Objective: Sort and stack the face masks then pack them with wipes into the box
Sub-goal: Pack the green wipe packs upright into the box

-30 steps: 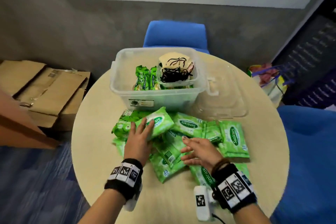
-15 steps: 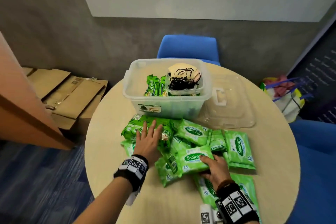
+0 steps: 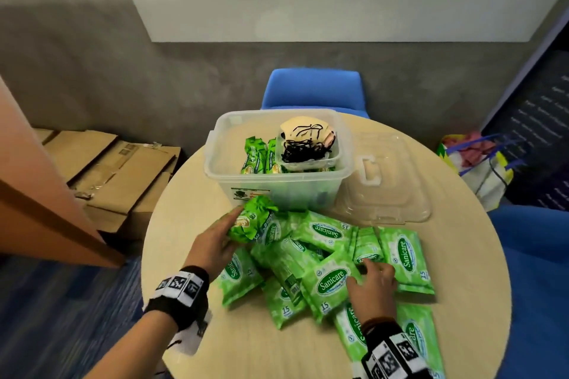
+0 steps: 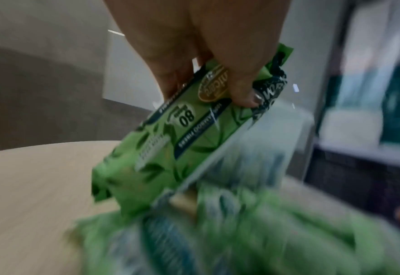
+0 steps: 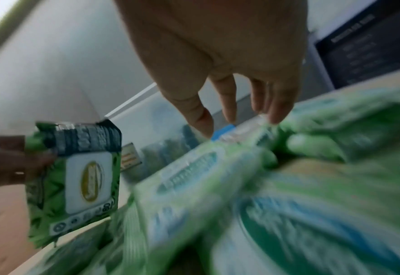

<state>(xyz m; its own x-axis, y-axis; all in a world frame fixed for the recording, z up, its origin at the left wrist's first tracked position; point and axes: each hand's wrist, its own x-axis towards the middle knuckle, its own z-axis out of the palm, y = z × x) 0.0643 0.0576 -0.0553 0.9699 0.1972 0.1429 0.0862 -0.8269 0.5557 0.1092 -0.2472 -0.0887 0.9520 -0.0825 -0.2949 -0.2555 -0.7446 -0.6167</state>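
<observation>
A clear plastic box stands at the table's far side, holding green wipe packs and a small tub of face masks with black loops. Several green Sanicare wipe packs lie heaped in front of it. My left hand grips a thick dark-green 80-count wipe pack, lifted on edge off the left of the heap. My right hand hovers over the heap's right side with fingers spread and straight, holding nothing.
The box's clear lid lies to the right of the box. The round beige table has blue chairs at the far side and at the right. Cardboard boxes sit on the floor at left, a bag at right.
My left hand went from lying flat on the heap to gripping the thick wipe pack and lifting it. My right hand let go of a Sanicare pack and shifted right.
</observation>
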